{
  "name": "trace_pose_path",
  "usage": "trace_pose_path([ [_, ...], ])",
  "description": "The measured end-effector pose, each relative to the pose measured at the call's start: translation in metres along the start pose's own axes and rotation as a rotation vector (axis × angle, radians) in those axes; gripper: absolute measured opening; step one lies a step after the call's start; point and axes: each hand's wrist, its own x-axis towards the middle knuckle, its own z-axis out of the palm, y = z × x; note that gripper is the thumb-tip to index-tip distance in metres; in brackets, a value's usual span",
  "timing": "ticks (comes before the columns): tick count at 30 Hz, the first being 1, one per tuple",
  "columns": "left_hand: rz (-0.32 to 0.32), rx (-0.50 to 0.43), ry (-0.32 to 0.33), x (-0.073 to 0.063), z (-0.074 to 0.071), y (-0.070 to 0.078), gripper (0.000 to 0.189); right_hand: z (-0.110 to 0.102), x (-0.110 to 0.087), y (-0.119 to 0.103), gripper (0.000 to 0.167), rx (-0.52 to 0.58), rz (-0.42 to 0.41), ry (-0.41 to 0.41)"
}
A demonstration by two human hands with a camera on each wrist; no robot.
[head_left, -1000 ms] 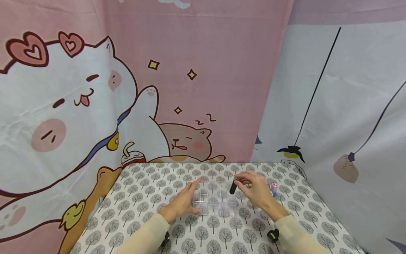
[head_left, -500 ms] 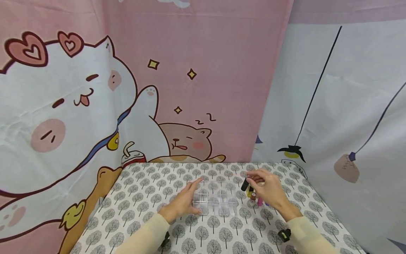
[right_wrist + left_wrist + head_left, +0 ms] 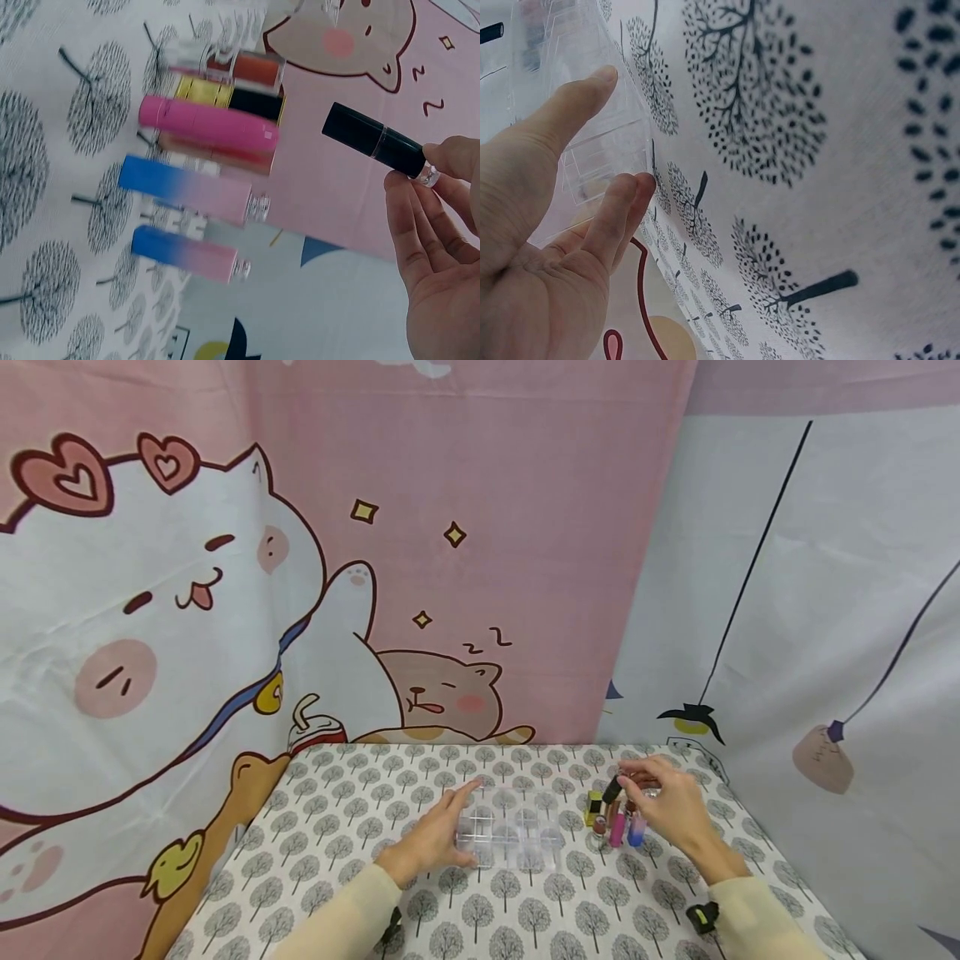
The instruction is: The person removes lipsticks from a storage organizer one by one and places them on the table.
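A black lipstick tube (image 3: 371,141) with a clear end is pinched between the thumb and fingertips of my right hand (image 3: 670,802). It is tilted in the air, just above a cluster of standing lip products. Among these are a bright pink tube (image 3: 206,124), two blue-to-pink tubes (image 3: 184,187) with clear knobs, a yellow-and-black one (image 3: 593,808) and a small reddish-brown one (image 3: 599,828). On the left, a clear plastic organizer box (image 3: 517,839) with compartments lies on the table. My left hand (image 3: 429,837) holds its left end, thumb at the near side, fingers at the far side.
White cloth with grey trees covers the table (image 3: 480,914). A pink cartoon curtain (image 3: 525,568) hangs behind, and a pale one (image 3: 750,610) closes off the right. The lip products stand close together to the right of the organizer box.
My right hand has carried the black lipstick tube rightward, from beside the organizer box to above the other lip products, which have come into view. The left hand stays put.
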Motion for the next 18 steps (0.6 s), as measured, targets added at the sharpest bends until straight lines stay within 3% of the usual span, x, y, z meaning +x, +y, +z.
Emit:
trace_pose_path([
  [6, -0.001, -0.002, 0.000, -0.001, -0.002, 0.003, 0.147, -0.013, -0.001, 0.014, 0.027, -0.057, -0.024, 0.037],
  [18, -0.008, -0.008, 0.005, -0.004, -0.004, 0.006, 0.148, -0.031, -0.016, 0.034, 0.030, -0.138, 0.033, 0.047],
])
